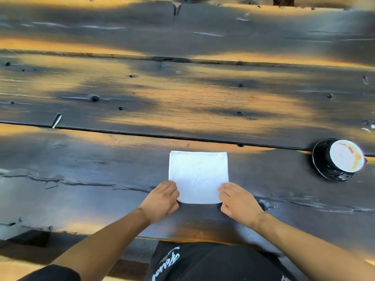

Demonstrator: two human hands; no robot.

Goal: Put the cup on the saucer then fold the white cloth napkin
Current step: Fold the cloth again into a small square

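The white cloth napkin (198, 176) lies flat on the dark wooden table as a folded, roughly square piece near the front edge. My left hand (162, 199) holds its near left corner, and my right hand (238, 201) holds its near right corner, fingers curled at the cloth's edge. Far to the right, the black cup (345, 159) with a white, coffee-stained inside stands on the black saucer (320, 169).
The table (182, 94) is made of wide, worn planks with dark gaps running left to right. Its front edge runs just below my wrists. My lap in dark printed clothing (203, 262) sits under the edge.
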